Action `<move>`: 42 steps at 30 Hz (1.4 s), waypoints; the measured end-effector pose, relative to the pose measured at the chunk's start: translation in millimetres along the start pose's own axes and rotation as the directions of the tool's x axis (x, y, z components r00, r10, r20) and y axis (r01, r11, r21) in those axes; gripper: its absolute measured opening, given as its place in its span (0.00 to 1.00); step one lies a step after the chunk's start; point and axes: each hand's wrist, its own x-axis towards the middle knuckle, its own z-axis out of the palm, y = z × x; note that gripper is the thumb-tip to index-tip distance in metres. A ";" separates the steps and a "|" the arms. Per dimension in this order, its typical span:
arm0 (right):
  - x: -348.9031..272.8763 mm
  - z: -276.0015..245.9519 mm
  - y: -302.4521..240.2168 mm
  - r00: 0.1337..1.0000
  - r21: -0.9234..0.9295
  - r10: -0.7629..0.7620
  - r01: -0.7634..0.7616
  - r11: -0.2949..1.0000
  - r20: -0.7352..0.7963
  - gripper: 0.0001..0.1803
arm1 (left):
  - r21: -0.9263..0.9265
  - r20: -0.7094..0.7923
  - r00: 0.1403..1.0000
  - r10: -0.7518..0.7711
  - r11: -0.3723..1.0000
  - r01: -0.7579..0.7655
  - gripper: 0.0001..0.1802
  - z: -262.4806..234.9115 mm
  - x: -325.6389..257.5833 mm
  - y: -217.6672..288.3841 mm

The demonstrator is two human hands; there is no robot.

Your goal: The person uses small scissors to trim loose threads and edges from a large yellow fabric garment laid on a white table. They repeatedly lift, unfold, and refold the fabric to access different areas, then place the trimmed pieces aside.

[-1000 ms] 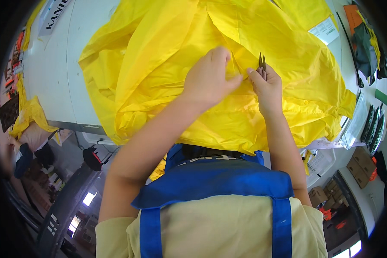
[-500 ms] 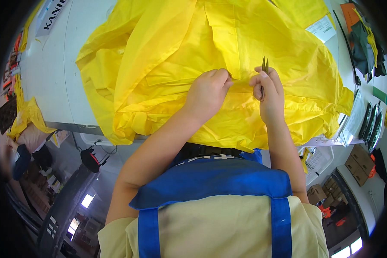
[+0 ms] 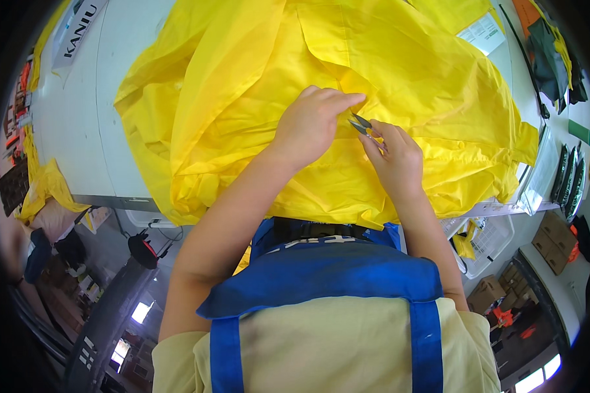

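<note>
A large yellow garment lies crumpled over the table, with a stitched flap in its upper middle. My left hand rests on the cloth just left of centre, forefinger pointing right and the other fingers curled under, closed on a bit of the garment; what lies beneath the fingers is hidden. Small thread snips sit between the thumb and fingers of my right hand. Their dark blades are parted and point up and left, close to my left fingertips, just over the cloth.
A white table shows left of the garment. Papers lie at the upper right. Dark packets and a green roll are at the right edge. A white plastic basket stands below the table's right side.
My right hand has swung the snips left and tilted the blades toward my left hand. My left hand has shifted slightly up, its forefinger now stretched out.
</note>
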 end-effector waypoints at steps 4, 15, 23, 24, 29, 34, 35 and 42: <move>1.9 3.2 1.0 1.000 -0.013 -0.005 0.005 1.000 -0.003 0.11 | -0.006 0.016 1.000 -0.014 1.000 0.014 0.29 -0.7 -2.1 3.3; -3.5 2.1 2.4 0.999 0.051 0.041 -0.042 0.998 0.019 0.10 | 0.087 -0.036 0.991 -0.125 0.988 0.128 0.27 1.8 -11.3 7.9; 4.0 9.1 0.5 0.997 -0.033 -0.072 0.073 0.997 0.021 0.11 | 0.031 -0.077 0.962 -0.264 0.963 0.267 0.24 12.8 -11.7 3.0; 5.4 9.8 -0.5 0.996 -0.043 -0.083 0.084 0.996 0.022 0.11 | 0.021 -0.073 0.964 -0.255 0.966 0.258 0.25 12.6 -11.8 2.8; 11.7 12.9 -2.6 0.986 -0.106 -0.168 0.167 0.980 0.001 0.10 | -0.015 -0.044 0.965 -0.260 0.966 0.260 0.25 11.2 -11.7 4.6; 7.6 11.1 2.3 0.994 0.007 -0.108 0.108 0.994 -0.002 0.11 | -0.089 -0.039 0.954 -0.299 0.952 0.295 0.23 3.6 -14.5 12.4; 4.8 8.3 0.2 0.998 0.046 -0.056 0.056 0.997 0.005 0.12 | -0.110 -0.042 0.948 -0.314 0.945 0.308 0.22 -0.3 -17.2 15.8; -13.0 -16.6 5.8 0.968 0.160 0.246 -0.252 0.954 0.057 0.13 | 0.383 -0.555 0.830 -0.045 0.872 0.304 0.19 -110.6 -141.0 -0.2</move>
